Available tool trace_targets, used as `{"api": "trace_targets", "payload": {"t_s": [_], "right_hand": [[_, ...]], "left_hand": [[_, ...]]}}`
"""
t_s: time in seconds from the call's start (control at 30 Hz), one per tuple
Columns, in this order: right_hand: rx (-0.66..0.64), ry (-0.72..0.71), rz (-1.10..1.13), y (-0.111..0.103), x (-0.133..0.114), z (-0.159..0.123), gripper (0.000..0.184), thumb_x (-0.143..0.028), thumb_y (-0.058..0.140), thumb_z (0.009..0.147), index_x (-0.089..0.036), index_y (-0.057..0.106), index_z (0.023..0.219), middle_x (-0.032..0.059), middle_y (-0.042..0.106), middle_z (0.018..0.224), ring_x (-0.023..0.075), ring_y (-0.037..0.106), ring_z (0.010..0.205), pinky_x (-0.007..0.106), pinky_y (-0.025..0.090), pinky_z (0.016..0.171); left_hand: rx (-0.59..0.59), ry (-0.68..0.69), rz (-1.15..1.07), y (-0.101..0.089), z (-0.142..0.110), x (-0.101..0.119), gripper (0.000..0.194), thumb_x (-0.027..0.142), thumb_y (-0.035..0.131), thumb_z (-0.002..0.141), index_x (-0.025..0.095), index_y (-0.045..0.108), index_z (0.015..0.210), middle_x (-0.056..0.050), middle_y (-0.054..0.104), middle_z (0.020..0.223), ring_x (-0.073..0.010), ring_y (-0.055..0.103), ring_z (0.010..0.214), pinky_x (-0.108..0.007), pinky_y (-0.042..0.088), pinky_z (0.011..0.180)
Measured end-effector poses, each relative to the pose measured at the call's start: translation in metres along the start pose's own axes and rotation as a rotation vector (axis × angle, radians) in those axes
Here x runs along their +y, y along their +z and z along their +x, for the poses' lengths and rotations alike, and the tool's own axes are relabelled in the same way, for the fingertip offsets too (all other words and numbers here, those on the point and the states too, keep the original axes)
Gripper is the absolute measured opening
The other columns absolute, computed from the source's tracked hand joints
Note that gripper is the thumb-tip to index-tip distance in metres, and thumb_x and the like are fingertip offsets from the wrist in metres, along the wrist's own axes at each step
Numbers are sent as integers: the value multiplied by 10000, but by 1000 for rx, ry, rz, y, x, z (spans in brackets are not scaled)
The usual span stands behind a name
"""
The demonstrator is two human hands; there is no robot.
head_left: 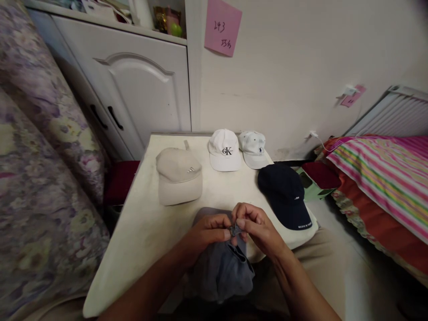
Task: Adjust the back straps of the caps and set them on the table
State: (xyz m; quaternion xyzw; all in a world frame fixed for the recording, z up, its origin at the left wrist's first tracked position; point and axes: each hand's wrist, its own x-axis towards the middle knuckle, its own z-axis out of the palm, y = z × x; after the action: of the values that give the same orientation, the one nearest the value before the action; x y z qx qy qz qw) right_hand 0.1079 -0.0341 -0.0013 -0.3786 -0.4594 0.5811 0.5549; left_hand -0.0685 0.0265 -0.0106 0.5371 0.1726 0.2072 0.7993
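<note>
A grey-blue cap [220, 272] lies at the table's near edge, its brim pointing away from me and its back opening towards me. My left hand [210, 229] pinches the cap's back strap near a small buckle [235, 230]. From the other side, the fingers of my right hand [256, 225] close on the same strap at the buckle. Both hands cover part of the brim. Beyond them sit a beige cap [179, 174], a white cap [224, 150] with black letters, a pale cap [253, 149] with a small dark logo, and a navy cap [284, 191] at the right.
The cream table [133, 249] meets the wall at its far side. A white cabinet [143, 93] rises behind it, with a floral curtain [43, 178] at the left. On the right are a bed with a striped cover [394, 178] and a green box [317, 180] with a dark red top.
</note>
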Motion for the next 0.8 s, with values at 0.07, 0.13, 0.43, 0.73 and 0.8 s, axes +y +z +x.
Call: {"api": "trace_targets", "payload": {"t_s": [0.07, 0.13, 0.43, 0.73, 0.8], "right_hand": [[8, -12, -98, 0, -1, 0, 246, -333, 736, 820, -171, 578, 726, -9, 558, 764, 69, 456, 492, 207, 363, 453], [17, -14, -157, -1, -2, 0, 252, -346, 730, 827, -172, 577, 729, -15, 549, 733, 75, 448, 499, 210, 367, 465], [74, -39, -209, -3, -1, -2, 233, -353, 740, 826, -184, 602, 744, -16, 528, 731, 102, 453, 563, 218, 371, 482], [56, 33, -261, -6, -2, -1, 262, -380, 725, 832, -184, 578, 740, -46, 507, 626, 90, 441, 503, 220, 350, 478], [52, 44, -269, -6, -3, -1, 263, -380, 716, 839, -182, 576, 740, -51, 498, 615, 89, 445, 497, 221, 351, 483]], "left_hand": [[15, 13, -32, 1, 0, -2, 99, 241, 663, 785, 163, 604, 764, -30, 693, 692, -195, 617, 763, -323, 428, 794], [42, -3, -71, 1, 0, -4, 118, 234, 679, 778, 175, 576, 780, -11, 680, 646, -176, 610, 700, -305, 432, 751], [59, -80, -47, 0, 1, -2, 195, 254, 725, 758, 137, 679, 907, -26, 709, 687, -151, 608, 660, -273, 437, 693], [89, -95, -37, 2, 1, -3, 136, 242, 753, 718, 147, 670, 767, -22, 737, 658, -144, 627, 636, -268, 450, 694], [116, -109, -23, 2, 1, -3, 135, 241, 751, 717, 149, 665, 766, -24, 744, 658, -145, 628, 630, -266, 448, 687]]}}
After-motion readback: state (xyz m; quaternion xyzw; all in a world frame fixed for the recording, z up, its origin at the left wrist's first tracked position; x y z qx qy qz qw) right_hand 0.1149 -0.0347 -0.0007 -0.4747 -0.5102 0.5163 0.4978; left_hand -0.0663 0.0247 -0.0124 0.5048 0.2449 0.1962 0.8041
